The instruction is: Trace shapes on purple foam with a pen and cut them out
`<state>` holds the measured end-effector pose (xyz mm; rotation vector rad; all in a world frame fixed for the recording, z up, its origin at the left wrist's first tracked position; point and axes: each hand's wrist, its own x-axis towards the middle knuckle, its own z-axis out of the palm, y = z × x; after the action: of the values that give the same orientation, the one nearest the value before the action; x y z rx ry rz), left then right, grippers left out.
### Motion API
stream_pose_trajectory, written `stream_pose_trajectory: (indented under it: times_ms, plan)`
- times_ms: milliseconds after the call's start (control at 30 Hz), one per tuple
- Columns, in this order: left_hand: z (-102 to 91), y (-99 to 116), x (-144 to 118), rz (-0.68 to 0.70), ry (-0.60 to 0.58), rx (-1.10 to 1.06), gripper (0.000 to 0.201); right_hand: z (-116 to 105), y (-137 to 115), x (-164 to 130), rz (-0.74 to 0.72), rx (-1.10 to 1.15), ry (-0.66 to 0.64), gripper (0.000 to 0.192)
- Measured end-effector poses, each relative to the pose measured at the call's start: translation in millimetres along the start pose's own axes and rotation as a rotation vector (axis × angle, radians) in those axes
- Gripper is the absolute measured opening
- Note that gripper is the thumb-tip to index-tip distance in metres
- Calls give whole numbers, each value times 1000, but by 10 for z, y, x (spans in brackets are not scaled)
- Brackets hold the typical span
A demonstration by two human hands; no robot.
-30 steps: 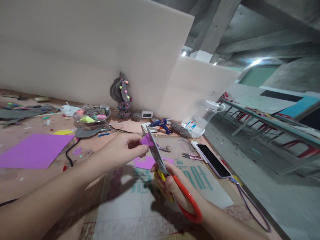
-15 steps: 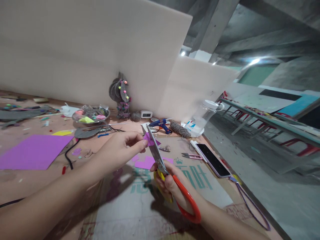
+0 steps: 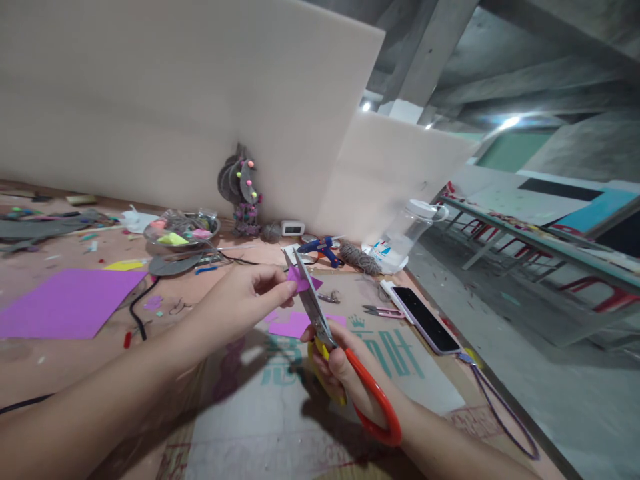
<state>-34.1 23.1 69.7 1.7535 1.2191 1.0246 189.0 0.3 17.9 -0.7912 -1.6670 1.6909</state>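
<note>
My left hand (image 3: 257, 290) pinches a small purple piece of craft sheet (image 3: 296, 278) between thumb and fingers. My right hand (image 3: 345, 370) is wrapped round scissors (image 3: 314, 308) with one red-orange and one yellow handle. Their blades point up and away, slightly parted, with the purple piece between them. Below, a larger purple offcut (image 3: 289, 325) lies on a printed board (image 3: 240, 427), partly hidden behind my right hand. At the far left a big purple sheet (image 3: 75, 303) rests flat on the table.
A bowl of colourful bits (image 3: 183, 230), a grey hanging ornament with beads (image 3: 245, 190), a blue glue gun (image 3: 323, 249) and grey yarn (image 3: 360, 259) stand along the back. On the right are a plastic jug (image 3: 403, 233), small thread snips (image 3: 384, 311) and a phone (image 3: 425, 320).
Almost nothing differs. Both hands, the scissors and the purple piece keep practically the same position.
</note>
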Motion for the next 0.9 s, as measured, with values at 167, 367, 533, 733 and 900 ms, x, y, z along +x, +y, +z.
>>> stream_pose_trajectory:
  times_ms: [167,367,533,733,900]
  plan:
    - [0,35,2,-20,15,19,31,5,-8,16,-25,0,18,63]
    - [-7,65,10,-36,35,41,29,-9,9,21,-19,-8,8,61]
    - [-3,41,5,-30,40,32,29,-37,43,12,-18,-1,-13,59]
    - [-19,20,17,-31,36,25,29,-29,20,-3,-8,9,-12,59]
    - [-47,24,25,-39,29,2,25,-26,-4,9,-11,-3,-7,61]
